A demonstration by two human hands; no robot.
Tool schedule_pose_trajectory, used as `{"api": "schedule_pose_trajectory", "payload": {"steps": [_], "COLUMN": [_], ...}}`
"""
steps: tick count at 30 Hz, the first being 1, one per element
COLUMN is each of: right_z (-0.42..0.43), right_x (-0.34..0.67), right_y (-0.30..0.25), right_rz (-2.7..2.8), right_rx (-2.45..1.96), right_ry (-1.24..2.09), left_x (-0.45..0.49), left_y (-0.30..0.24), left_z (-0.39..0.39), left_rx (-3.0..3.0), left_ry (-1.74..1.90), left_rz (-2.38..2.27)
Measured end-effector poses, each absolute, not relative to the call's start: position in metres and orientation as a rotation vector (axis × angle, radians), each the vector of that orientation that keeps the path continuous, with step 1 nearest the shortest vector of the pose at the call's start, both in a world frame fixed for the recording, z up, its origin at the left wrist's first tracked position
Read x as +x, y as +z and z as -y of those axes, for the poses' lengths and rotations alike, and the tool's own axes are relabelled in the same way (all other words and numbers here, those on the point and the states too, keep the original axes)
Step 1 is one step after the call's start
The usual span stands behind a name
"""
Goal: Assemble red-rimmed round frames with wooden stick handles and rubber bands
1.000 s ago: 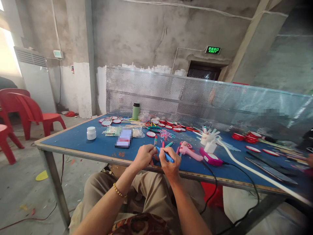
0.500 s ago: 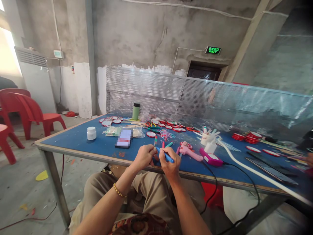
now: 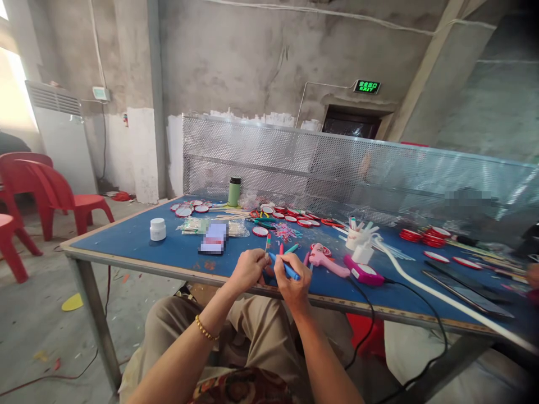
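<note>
A thin stick [image 3: 268,241] with red and green near its top is poking up from the left hand [image 3: 250,268], by the near edge of the counter [image 3: 126,244]. That hand's fingers are pinching it low down, maybe to stop it wobbling. The right hand [image 3: 295,283] is holding a blue pen [image 3: 291,272], fingers clamped around it as if writing, probably to aim the tip well. The tip is pointing at the stick; I can't tell if they are touching. A red pen [image 3: 282,248] and a green pen [image 3: 293,248] are lying just past it, likely for easy grabbing. Farther right, a pink gun-shaped tool [image 3: 323,256] is resting. Off left, a phone [image 3: 213,238] is lying near a white jar [image 3: 158,230].
</note>
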State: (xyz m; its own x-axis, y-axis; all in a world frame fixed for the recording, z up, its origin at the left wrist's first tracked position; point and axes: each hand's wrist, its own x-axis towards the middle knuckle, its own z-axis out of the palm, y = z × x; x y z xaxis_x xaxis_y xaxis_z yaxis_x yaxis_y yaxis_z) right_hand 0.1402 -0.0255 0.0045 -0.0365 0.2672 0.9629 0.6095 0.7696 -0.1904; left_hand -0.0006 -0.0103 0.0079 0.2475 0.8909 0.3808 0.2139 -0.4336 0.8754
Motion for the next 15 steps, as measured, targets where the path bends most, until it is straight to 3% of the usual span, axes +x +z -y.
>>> {"api": "schedule_pose_trajectory", "payload": {"steps": [15], "right_z": [0.0277], "right_x": [0.1397], "right_y": [0.005], "right_rz": [1.629], "right_rx": [-0.724], "right_ry": [-0.309], "left_x": [-0.0006], "left_y": [0.0068], "left_z": [0.009], "left_rx": [1.814], "left_ry": [1.202], "left_rz": [-1.026]}}
